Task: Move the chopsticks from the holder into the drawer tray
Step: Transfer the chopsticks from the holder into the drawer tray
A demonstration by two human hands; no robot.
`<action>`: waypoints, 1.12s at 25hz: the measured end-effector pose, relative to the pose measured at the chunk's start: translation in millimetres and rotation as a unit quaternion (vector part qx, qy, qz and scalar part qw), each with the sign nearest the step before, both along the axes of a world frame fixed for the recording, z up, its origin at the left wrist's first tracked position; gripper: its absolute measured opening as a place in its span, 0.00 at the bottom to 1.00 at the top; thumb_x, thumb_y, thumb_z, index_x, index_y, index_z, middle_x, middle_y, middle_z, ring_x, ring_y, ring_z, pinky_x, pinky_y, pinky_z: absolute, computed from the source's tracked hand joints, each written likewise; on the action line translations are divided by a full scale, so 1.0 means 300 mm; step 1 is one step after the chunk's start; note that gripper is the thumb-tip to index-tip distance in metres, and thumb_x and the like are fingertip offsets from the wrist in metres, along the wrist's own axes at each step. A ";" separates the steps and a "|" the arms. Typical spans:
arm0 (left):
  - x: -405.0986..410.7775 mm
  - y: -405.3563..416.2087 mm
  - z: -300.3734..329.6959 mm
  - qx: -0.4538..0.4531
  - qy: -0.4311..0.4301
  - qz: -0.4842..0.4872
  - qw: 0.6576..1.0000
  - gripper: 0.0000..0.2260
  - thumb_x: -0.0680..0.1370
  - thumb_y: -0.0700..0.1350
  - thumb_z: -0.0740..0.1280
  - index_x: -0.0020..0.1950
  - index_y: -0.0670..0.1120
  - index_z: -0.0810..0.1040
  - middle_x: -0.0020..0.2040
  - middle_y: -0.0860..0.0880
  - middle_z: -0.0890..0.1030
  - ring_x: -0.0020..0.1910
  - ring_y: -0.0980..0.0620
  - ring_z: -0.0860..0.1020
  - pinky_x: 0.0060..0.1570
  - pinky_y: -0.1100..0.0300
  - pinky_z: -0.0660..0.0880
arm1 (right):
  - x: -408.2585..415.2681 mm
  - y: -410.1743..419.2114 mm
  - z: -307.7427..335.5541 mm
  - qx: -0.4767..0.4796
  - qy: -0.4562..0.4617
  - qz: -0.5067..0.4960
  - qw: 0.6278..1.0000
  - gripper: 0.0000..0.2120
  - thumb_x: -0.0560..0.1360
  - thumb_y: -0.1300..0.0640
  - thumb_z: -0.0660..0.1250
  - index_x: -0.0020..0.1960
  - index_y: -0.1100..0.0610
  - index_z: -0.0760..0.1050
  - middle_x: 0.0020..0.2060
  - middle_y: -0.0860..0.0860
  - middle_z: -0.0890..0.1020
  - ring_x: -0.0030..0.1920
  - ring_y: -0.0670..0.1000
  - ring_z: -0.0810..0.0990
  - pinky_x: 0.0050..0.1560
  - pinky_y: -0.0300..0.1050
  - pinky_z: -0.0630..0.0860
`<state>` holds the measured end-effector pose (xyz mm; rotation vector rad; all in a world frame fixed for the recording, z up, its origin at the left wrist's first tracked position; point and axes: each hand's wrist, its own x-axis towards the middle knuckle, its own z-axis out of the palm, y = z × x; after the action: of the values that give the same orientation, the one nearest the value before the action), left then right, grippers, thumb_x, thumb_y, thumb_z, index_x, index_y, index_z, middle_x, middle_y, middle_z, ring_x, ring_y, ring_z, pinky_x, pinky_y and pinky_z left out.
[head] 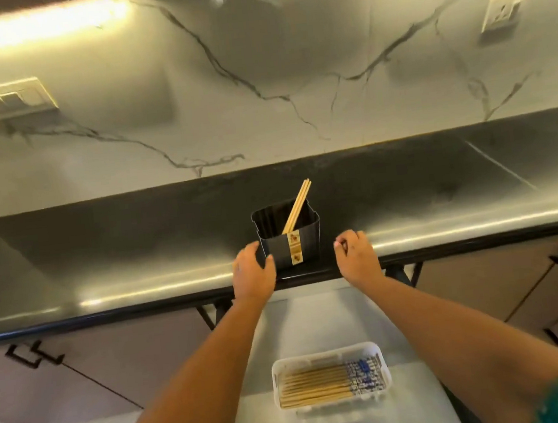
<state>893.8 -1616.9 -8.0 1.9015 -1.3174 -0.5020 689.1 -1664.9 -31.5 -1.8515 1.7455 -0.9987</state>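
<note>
Open counter lies right of the holder; the left hand blocks its left side.

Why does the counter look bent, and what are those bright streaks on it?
In the head view, the wide-angle lens bows the countertop edge and the marble wall. The bright streaks are glare from the light strips above. The whole picture is slightly soft, the chopsticks in the tray most of all. The left hand holds the holder; the right hand hovers beside it.

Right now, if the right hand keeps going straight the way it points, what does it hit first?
Probably nothing: the right hand points past the holder, over bare counter toward the wall. Depth is unclear.
</note>
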 end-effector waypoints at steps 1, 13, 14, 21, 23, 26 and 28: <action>-0.007 -0.051 0.056 -0.022 -0.007 -0.006 1.000 0.21 0.77 0.46 0.66 0.69 0.46 0.68 0.66 0.47 0.74 0.66 0.48 0.70 0.64 0.51 0.68 | 0.033 -0.043 0.061 -0.006 -0.002 0.012 1.000 0.07 0.78 0.58 0.63 0.53 0.61 0.75 0.49 0.59 0.76 0.49 0.59 0.77 0.49 0.48 0.72; -0.016 -0.382 0.092 -0.008 0.054 -0.021 0.998 0.17 0.78 0.37 0.59 0.67 0.46 0.70 0.60 0.45 0.75 0.55 0.51 0.74 0.54 0.54 0.76 | 0.410 -0.443 0.310 0.426 -0.440 -0.116 0.782 0.15 0.76 0.60 0.65 0.61 0.62 0.70 0.55 0.60 0.76 0.57 0.59 0.76 0.63 0.56 0.73; -0.013 -0.392 0.070 -0.009 0.058 -0.021 0.998 0.17 0.78 0.37 0.59 0.66 0.47 0.70 0.60 0.46 0.76 0.53 0.53 0.74 0.52 0.57 0.76 | 0.417 -0.466 0.288 0.432 -0.423 -0.126 0.787 0.16 0.76 0.62 0.64 0.63 0.62 0.70 0.57 0.59 0.76 0.58 0.59 0.76 0.64 0.55 0.72; 0.023 -0.413 0.003 -0.039 0.063 -0.038 0.997 0.16 0.79 0.38 0.59 0.66 0.49 0.71 0.58 0.50 0.78 0.58 0.54 0.74 0.57 0.56 0.74 | 0.438 -0.516 0.211 0.386 -0.253 -0.133 0.877 0.17 0.77 0.63 0.64 0.66 0.60 0.70 0.51 0.59 0.79 0.49 0.56 0.79 0.49 0.50 0.78; 0.032 -0.414 0.002 -0.053 0.062 -0.039 0.996 0.16 0.79 0.39 0.60 0.65 0.49 0.71 0.57 0.50 0.79 0.57 0.54 0.75 0.56 0.56 0.76 | 0.439 -0.516 0.212 0.342 -0.210 -0.119 0.908 0.14 0.77 0.60 0.66 0.61 0.60 0.72 0.48 0.58 0.79 0.46 0.55 0.79 0.44 0.49 0.78; 0.026 -0.409 0.014 -0.070 0.067 -0.033 0.995 0.15 0.78 0.39 0.62 0.64 0.48 0.72 0.55 0.50 0.79 0.55 0.55 0.76 0.54 0.59 0.76 | 0.411 -0.514 0.204 0.302 -0.204 -0.103 0.926 0.13 0.77 0.56 0.67 0.59 0.59 0.73 0.52 0.57 0.79 0.51 0.56 0.80 0.45 0.49 0.79; 0.020 -0.405 0.021 -0.078 0.074 -0.035 0.994 0.15 0.78 0.39 0.63 0.64 0.47 0.72 0.54 0.50 0.79 0.54 0.56 0.76 0.53 0.63 0.75 | 0.382 -0.515 0.200 0.294 -0.226 -0.099 0.923 0.13 0.77 0.57 0.67 0.60 0.59 0.73 0.52 0.57 0.80 0.52 0.57 0.80 0.47 0.50 0.79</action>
<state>899.7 -1738.3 -1.9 1.6628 -1.2918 -0.5484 803.6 -1819.5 28.5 -0.9969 1.7077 -0.7692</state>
